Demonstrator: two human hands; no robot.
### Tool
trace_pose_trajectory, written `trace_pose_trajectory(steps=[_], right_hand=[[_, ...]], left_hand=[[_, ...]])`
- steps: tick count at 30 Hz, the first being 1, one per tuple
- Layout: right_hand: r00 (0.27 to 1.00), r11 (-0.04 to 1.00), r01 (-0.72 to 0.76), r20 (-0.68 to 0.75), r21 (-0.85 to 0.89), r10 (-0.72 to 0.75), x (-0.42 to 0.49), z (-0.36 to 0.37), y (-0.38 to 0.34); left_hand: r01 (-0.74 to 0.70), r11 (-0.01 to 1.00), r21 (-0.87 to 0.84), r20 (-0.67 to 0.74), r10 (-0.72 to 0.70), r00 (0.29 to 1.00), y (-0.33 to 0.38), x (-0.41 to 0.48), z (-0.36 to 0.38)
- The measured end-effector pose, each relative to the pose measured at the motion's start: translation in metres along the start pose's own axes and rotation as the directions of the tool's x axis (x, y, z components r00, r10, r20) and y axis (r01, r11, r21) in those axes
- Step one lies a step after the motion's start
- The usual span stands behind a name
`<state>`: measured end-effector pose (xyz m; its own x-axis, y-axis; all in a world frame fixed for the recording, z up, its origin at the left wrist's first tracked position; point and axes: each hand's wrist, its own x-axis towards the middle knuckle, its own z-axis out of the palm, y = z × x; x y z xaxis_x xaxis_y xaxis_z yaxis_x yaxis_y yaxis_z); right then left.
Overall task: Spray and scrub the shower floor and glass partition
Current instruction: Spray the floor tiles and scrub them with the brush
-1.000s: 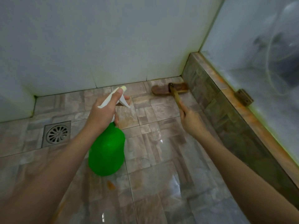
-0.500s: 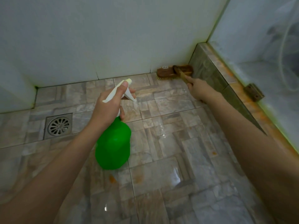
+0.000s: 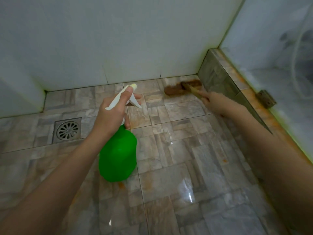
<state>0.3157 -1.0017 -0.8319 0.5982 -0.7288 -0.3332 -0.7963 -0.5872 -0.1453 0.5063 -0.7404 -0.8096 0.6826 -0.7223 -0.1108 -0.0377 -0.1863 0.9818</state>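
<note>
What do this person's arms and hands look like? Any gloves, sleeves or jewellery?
Both are bare. The left hand and right hand wear no gloves, and no rings show. Neither forearm has a sleeve, watch or bracelet along the whole length in view. No marks or tattoos are visible, though the right arm is somewhat blurred.

You will find no legible text, label, brand, number or sign anywhere in this view. The green spray bottle (image 3: 118, 155) you hold shows a plain body with no printing facing the camera, and its white trigger head (image 3: 123, 97) is unmarked. The brush (image 3: 183, 88) is blurred, so any marking on it cannot be told.
</note>
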Motion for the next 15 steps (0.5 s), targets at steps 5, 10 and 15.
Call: trace_pose_trajectory(steps=[5, 10, 15], right_hand=[[0.979, 0.990, -0.125, 0.152, -0.059, 0.133, -0.104, 0.013, 0.016], [0.998, 0.998, -0.051, -0.037, -0.035, 0.050, -0.014, -0.002, -0.011], [0.976, 0.988, -0.077, 0.191, -0.133, 0.101, -0.152, 0.004, 0.026]], left_hand=[[-0.003, 0.999, -0.032, 0.032, 0.004, 0.999, -0.002, -0.042, 0.004], [0.001, 0.999, 0.036, 0.034, -0.002, 0.999, 0.013, -0.039, 0.001], [0.010, 1.000, 0.003, 0.078, -0.010, 0.997, 0.004, -0.062, 0.009]])
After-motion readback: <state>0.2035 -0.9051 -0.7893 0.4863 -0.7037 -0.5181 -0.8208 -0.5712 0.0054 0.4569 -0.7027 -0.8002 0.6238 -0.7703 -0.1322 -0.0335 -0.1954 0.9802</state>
